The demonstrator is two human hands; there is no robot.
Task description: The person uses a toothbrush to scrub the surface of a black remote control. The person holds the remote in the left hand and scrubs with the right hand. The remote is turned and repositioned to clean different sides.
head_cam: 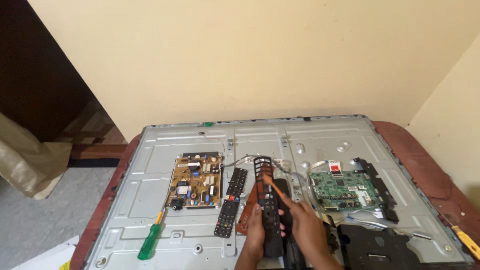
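One head-worn view looks down and forward across the metal television back panel toward the far wall (hands close at the near edge).

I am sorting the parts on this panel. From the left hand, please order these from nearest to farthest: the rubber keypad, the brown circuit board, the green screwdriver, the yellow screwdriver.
From the left hand:
1. Rubber keypad, just to its left.
2. Brown circuit board, farther left and up.
3. Green screwdriver, near the panel's left edge.
4. Yellow screwdriver, at the far right edge.

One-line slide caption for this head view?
Left hand holds a black remote-control shell while right hand pokes it with an orange tool.
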